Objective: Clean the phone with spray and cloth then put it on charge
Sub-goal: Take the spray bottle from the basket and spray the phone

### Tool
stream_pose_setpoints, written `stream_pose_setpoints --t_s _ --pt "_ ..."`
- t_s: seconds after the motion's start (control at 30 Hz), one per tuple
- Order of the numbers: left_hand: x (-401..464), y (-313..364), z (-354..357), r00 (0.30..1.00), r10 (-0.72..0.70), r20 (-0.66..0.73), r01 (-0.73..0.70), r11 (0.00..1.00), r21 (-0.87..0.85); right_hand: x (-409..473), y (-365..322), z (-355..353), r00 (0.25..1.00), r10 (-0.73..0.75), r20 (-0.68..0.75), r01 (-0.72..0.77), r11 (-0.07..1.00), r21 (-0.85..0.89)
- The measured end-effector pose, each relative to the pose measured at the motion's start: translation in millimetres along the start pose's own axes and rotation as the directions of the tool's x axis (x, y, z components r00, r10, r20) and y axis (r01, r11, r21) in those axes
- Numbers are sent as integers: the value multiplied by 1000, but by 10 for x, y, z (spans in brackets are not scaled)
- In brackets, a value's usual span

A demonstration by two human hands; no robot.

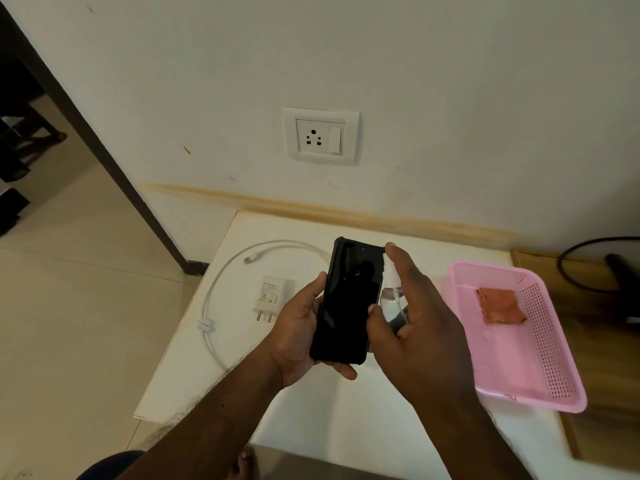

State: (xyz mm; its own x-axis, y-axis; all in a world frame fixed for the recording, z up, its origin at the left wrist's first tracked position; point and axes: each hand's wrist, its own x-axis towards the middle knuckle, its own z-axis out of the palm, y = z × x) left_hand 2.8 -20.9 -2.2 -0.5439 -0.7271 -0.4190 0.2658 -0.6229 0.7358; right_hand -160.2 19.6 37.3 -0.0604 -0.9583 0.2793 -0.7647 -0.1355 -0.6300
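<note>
My left hand (298,327) grips a black phone (346,299) by its lower part, dark screen facing up, above a white table (346,420). Right beside the phone, my right hand (415,317) holds a small clear spray bottle (393,299) with a white nozzle, forefinger on top of the nozzle, which points at the screen. A reddish cloth (500,306) lies in a pink plastic basket (540,375) at the right. A white charger adapter (272,292) and a white USB cable (211,306) lie on the table at the left.
A white wall socket with a switch (320,135) sits on the wall above the table. A wooden surface with a black cable (585,268) is at the far right. Tiled floor and a dark door frame (104,161) lie to the left.
</note>
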Motion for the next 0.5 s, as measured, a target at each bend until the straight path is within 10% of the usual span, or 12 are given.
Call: stream_pose_setpoints --t_s 0.5 --pt "7 -11 4 1000 -10 19 10 1000 -10 22 22 17 998 41 -56 -38 998 51"
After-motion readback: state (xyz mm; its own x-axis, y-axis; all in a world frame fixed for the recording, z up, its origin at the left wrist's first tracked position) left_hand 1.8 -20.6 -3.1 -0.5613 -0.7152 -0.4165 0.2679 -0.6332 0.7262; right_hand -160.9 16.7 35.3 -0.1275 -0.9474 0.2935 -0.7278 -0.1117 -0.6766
